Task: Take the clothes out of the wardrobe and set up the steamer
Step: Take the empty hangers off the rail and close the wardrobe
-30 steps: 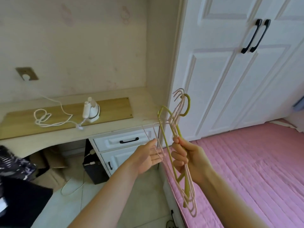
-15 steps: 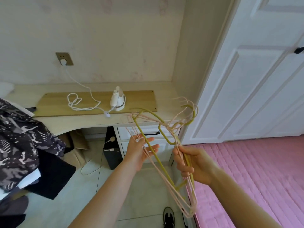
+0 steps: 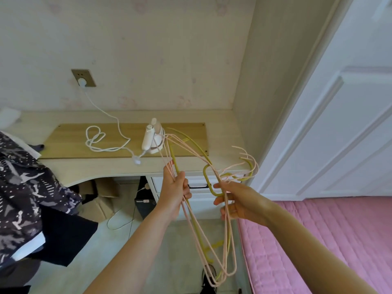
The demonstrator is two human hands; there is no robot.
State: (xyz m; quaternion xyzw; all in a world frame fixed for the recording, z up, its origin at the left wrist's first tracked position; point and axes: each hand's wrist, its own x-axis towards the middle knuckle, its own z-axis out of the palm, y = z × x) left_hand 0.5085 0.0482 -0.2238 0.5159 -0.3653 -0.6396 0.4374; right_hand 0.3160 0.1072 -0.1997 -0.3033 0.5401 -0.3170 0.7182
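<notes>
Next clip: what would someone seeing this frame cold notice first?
The tangle of pink and yellow-green hangers at center, gripped by both the left hand and the right hand. Behind them a small white steamer stands on the desk, its cord plugged into the wall socket. Dark patterned clothes lie piled at the left edge.

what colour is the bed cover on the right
Pink, with a quilted pattern: the bed cover, seen in the head view.
</notes>
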